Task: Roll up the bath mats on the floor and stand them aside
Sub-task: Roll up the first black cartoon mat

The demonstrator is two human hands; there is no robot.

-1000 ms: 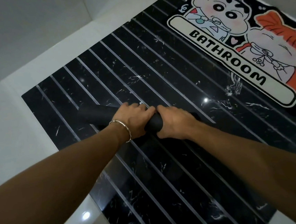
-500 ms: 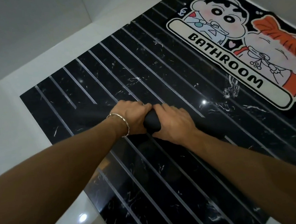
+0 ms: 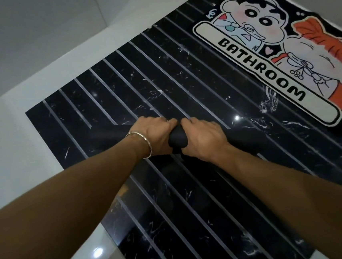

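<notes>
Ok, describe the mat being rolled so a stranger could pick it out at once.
Find the black striped floor with white veining. Across its middle lies a black roll, gripped side by side by the left hand and right hand. Unlike the flat cartoon mat printed BATHROOM at upper right, it is plain, matte and tube-shaped.

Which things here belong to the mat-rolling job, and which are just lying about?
Job: black roll, gripped by left hand and right hand; cartoon mat, lying flat, not yet rolled.
Just there: striped floor; white ledge; bracelet on the left wrist.
</notes>
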